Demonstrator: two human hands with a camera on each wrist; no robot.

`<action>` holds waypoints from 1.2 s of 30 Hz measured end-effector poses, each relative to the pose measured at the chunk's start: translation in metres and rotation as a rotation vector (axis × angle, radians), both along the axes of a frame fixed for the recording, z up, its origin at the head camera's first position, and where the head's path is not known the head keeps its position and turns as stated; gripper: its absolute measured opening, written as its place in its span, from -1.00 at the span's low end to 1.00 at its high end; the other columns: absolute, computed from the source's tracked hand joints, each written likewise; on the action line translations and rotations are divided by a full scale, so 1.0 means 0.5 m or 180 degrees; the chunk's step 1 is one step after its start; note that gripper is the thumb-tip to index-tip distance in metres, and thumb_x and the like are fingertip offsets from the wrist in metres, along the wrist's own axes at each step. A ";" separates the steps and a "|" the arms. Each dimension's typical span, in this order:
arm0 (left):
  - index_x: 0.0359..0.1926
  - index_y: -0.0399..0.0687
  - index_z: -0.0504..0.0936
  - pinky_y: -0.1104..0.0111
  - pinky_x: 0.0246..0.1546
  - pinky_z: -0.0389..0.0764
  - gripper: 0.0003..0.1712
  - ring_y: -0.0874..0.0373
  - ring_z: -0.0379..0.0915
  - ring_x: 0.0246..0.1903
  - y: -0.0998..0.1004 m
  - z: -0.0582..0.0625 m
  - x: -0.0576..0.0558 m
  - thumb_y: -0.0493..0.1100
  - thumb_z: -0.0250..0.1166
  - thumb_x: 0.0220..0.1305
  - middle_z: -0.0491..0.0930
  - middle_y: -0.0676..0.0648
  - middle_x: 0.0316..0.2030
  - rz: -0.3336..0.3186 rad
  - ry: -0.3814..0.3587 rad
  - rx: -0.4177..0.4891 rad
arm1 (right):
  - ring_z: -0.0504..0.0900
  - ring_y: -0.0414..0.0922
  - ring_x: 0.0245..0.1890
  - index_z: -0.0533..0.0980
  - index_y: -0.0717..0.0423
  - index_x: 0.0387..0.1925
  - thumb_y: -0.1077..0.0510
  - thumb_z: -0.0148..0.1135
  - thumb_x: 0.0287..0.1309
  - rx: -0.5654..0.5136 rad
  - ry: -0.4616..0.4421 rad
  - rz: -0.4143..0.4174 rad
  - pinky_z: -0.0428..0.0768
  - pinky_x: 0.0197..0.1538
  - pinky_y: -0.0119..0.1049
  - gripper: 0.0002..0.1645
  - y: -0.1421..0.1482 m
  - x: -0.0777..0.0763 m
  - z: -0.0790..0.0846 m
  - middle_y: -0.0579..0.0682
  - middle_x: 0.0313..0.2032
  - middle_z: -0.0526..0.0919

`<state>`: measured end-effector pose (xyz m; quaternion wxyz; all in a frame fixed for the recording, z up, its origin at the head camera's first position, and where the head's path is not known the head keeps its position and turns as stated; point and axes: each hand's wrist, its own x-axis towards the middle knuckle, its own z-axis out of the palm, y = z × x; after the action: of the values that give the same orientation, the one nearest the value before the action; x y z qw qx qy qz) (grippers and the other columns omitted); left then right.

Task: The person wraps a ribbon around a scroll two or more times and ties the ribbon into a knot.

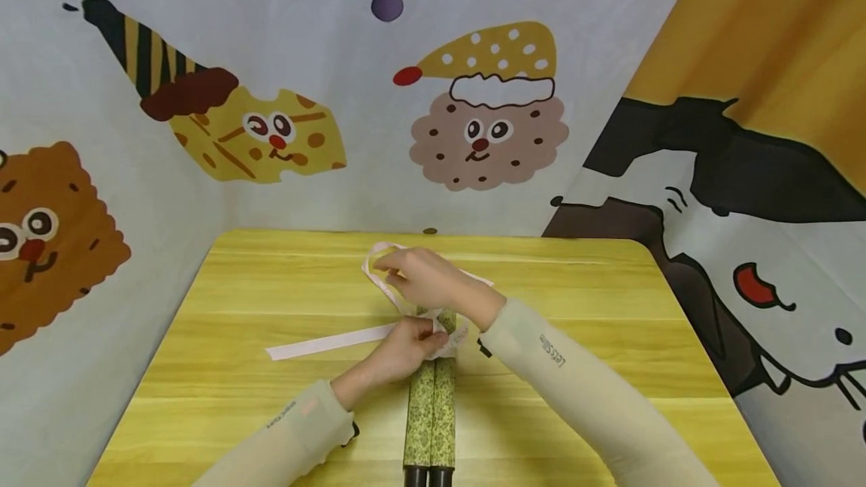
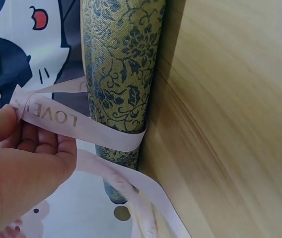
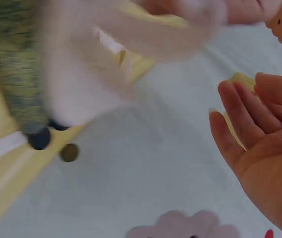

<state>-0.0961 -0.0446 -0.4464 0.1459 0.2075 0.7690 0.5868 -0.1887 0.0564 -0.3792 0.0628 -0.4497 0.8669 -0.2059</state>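
Observation:
Two slim rolls (image 1: 421, 419), covered in green-gold floral brocade with black end knobs, lie side by side on the table, like rolled scrolls. A pale pink ribbon (image 1: 331, 342) with printed lettering wraps around them near their far part. My left hand (image 1: 404, 350) pinches the ribbon between thumb and fingers beside the rolls; in the left wrist view the ribbon band (image 2: 101, 134) runs from the thumb around the brocade. Above the far end hovers my right hand (image 1: 433, 276), a ribbon loop next to its fingers. The right wrist view shows that hand (image 3: 267, 148) with loosely bent fingers, holding nothing; blurred ribbon crosses before it.
The yellow wood-grain table (image 1: 575, 397) has its far edge close beyond the right hand. One ribbon tail lies to the left, another end reaches right behind the right wrist. A cartoon-printed cloth (image 1: 379, 96) hangs behind and at both sides.

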 end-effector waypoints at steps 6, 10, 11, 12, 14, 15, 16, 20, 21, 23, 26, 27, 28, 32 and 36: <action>-0.60 -0.47 0.39 0.48 -0.70 0.15 -0.61 0.32 0.00 -0.78 -0.003 0.001 -0.005 -0.32 0.05 0.37 0.18 0.01 -0.77 0.0066 -0.0043 0.0205 | 0.53 -0.29 -0.24 0.60 0.03 -0.12 0.30 0.09 0.18 -0.0208 -0.0122 -0.0197 0.58 -0.20 -0.35 -0.72 0.077 0.024 -0.030 -0.10 -0.19 0.65; -0.48 -0.50 0.51 0.46 -0.68 0.16 -0.66 0.28 0.05 -0.74 -0.002 -0.018 -0.012 -0.30 0.07 0.37 0.23 -0.03 -0.73 0.0138 -0.0107 0.0296 | 0.56 -0.23 -0.27 0.62 -0.01 -0.22 0.37 0.07 -0.11 -0.0200 -0.0298 -0.0156 0.58 -0.24 -0.32 -0.60 0.125 0.041 -0.049 -0.12 -0.26 0.66; -0.46 -0.47 0.55 0.46 -0.67 0.18 -0.69 0.27 0.08 -0.72 -0.002 -0.027 -0.015 -0.29 0.08 0.37 0.26 -0.04 -0.72 0.0188 -0.0123 0.0299 | 0.56 -0.21 -0.30 0.62 -0.02 -0.22 0.38 0.07 -0.19 -0.0183 -0.0308 -0.0112 0.58 -0.26 -0.32 -0.56 0.134 0.044 -0.056 -0.14 -0.27 0.66; -0.45 -0.43 0.57 0.47 -0.66 0.21 -0.71 0.28 0.13 -0.70 -0.001 -0.037 -0.017 -0.29 0.10 0.36 0.31 -0.05 -0.69 0.0237 -0.0135 0.0302 | 0.56 -0.20 -0.31 0.61 -0.02 -0.23 0.37 0.08 -0.26 -0.0169 -0.0276 -0.0075 0.58 -0.25 -0.32 -0.54 0.143 0.047 -0.063 -0.15 -0.29 0.65; -0.42 -0.37 0.61 0.48 -0.65 0.28 -0.74 0.27 0.20 -0.66 0.001 -0.055 -0.021 -0.27 0.11 0.35 0.41 -0.09 -0.65 0.0316 -0.0150 0.0312 | 0.53 -0.23 -0.41 0.61 -0.01 -0.24 0.37 0.09 -0.39 -0.0176 -0.0128 0.0017 0.56 -0.19 -0.30 -0.48 0.158 0.053 -0.076 -0.17 -0.32 0.66; -0.39 -0.34 0.63 0.48 -0.63 0.32 -0.75 0.25 0.25 -0.63 0.001 -0.062 -0.023 -0.26 0.12 0.35 0.46 -0.12 -0.61 0.0346 -0.0175 0.0325 | 0.51 -0.25 -0.46 0.61 -0.01 -0.24 0.36 0.12 -0.40 -0.0138 -0.0013 0.0039 0.54 -0.15 -0.27 -0.48 0.164 0.056 -0.082 -0.19 -0.34 0.65; -0.34 -0.32 0.64 0.49 -0.61 0.34 -0.78 0.23 0.29 -0.60 0.001 -0.058 -0.022 -0.27 0.12 0.34 0.50 -0.17 -0.57 0.0362 -0.0186 0.0348 | 0.48 -0.27 -0.50 0.60 -0.04 -0.26 0.35 0.13 -0.42 -0.0120 0.0083 0.0051 0.51 -0.11 -0.23 -0.49 0.171 0.059 -0.087 -0.22 -0.38 0.64; -0.27 -0.29 0.65 0.48 -0.59 0.39 -0.80 0.17 0.33 -0.57 0.000 -0.059 -0.021 -0.27 0.11 0.35 0.56 -0.20 -0.50 0.0416 -0.0309 0.0368 | 0.43 -0.37 -0.54 0.59 -0.10 -0.34 0.35 0.15 -0.33 -0.0001 0.0315 -0.0005 0.35 0.10 0.07 -0.58 0.200 0.066 -0.098 -0.27 -0.49 0.61; -0.27 -0.29 0.65 0.48 -0.59 0.39 -0.80 0.17 0.33 -0.58 -0.001 -0.058 -0.021 -0.27 0.11 0.35 0.56 -0.19 -0.51 0.0428 -0.0347 0.0364 | 0.43 -0.37 -0.55 0.60 -0.09 -0.34 0.36 0.16 -0.28 0.0030 0.0314 -0.0043 0.32 0.13 0.13 -0.61 0.208 0.068 -0.099 -0.28 -0.51 0.61; -0.27 -0.28 0.65 0.48 -0.60 0.40 -0.79 0.20 0.32 -0.59 -0.001 -0.067 -0.023 -0.25 0.12 0.35 0.55 -0.15 -0.52 0.0443 -0.0384 0.0350 | 0.44 -0.38 -0.55 0.64 -0.05 -0.28 0.38 0.15 -0.25 0.0073 0.0342 -0.0106 0.29 0.15 0.17 -0.57 0.223 0.067 -0.101 -0.27 -0.53 0.61; -0.24 -0.29 0.65 0.47 -0.60 0.40 -0.78 0.18 0.33 -0.59 -0.003 -0.071 -0.025 -0.24 0.12 0.35 0.56 -0.18 -0.51 0.0413 -0.0400 0.0358 | 0.44 -0.31 -0.44 0.63 0.00 -0.08 0.33 0.27 -0.21 0.0129 0.0499 -0.0183 0.38 0.08 0.04 -0.49 0.239 0.067 -0.109 -0.22 -0.41 0.61; -0.22 -0.28 0.65 0.47 -0.59 0.40 -0.78 0.17 0.34 -0.58 -0.004 -0.071 -0.025 -0.23 0.12 0.35 0.57 -0.19 -0.50 0.0399 -0.0391 0.0356 | 0.44 -0.27 -0.35 0.62 -0.02 -0.05 0.27 0.32 -0.19 0.0137 0.0581 -0.0183 0.39 0.05 0.00 -0.48 0.241 0.066 -0.113 -0.19 -0.32 0.61; -0.21 -0.28 0.65 0.47 -0.59 0.40 -0.78 0.15 0.34 -0.57 -0.004 -0.072 -0.026 -0.23 0.12 0.35 0.59 -0.21 -0.49 0.0379 -0.0387 0.0359 | 0.45 -0.22 -0.24 0.61 -0.04 -0.03 0.22 0.37 -0.19 0.0135 0.0653 -0.0151 0.40 0.04 -0.01 -0.47 0.241 0.066 -0.117 -0.14 -0.22 0.60; -0.21 -0.26 0.66 0.46 -0.56 0.39 -0.78 0.12 0.36 -0.54 -0.005 -0.073 -0.029 -0.23 0.12 0.35 0.61 -0.23 -0.45 0.0312 -0.0396 0.0366 | 0.32 0.00 0.12 0.65 -0.10 -0.18 0.13 0.39 -0.09 0.0061 0.0845 0.0025 0.35 0.13 0.05 -0.68 0.230 0.063 -0.138 0.03 0.12 0.48; -0.29 -0.29 0.65 0.48 -0.59 0.36 -0.77 0.16 0.32 -0.58 -0.007 -0.069 -0.029 -0.22 0.13 0.35 0.55 -0.21 -0.53 0.0313 -0.0375 0.0348 | 0.28 0.01 0.19 0.65 -0.12 -0.41 0.21 0.31 -0.06 0.0101 0.0784 -0.0130 0.31 0.17 0.13 -0.85 0.236 0.057 -0.150 0.05 0.15 0.49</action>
<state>-0.1106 -0.0480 -0.4809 0.1504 0.1422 0.7352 0.6455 -0.1599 0.1742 -0.4542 -0.0412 -0.4528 0.8801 -0.1366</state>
